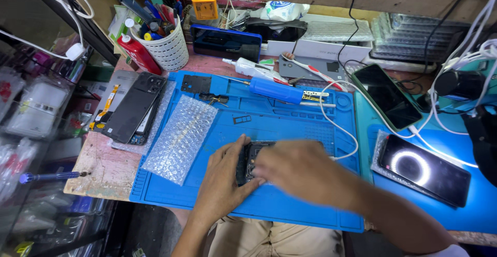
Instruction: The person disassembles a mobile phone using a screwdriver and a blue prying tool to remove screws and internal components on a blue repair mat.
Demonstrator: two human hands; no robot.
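While the left hand (pixel 223 176) clasps the near left edge of an opened phone (pixel 249 159), its thumb pressed along the side and its fingers curled over the top edge, the right hand (pixel 300 170) lies across the phone's right part, blurred, so whether its fingers pinch anything cannot be told. Exposed dark innards show between the two hands, and the phone lies flat on the front middle of a blue work mat (pixel 290 127) (the mat has moulded compartments along its far edge). Just left of the left hand a sheet of bubble wrap (pixel 181 137) lies slantwise on the mat. Farther back on the mat sit a small black plate (pixel 196 84), a blue-handled tool (pixel 275 90) and a white cable (pixel 331 119) that loops down toward the phone. Off the mat's left edge a dark phone back (pixel 135 106) rests face down on another bubble sheet, and a blue screwdriver (pixel 49 176) lies at the bench's near left corner. Behind them stand a white perforated cup (pixel 168 47) full of tools and a red bottle (pixel 137 54). To the right, well apart from the hands, a dark phone (pixel 385 95) lies by the mat, and another phone (pixel 424 168) mirrors a bright ring of light.
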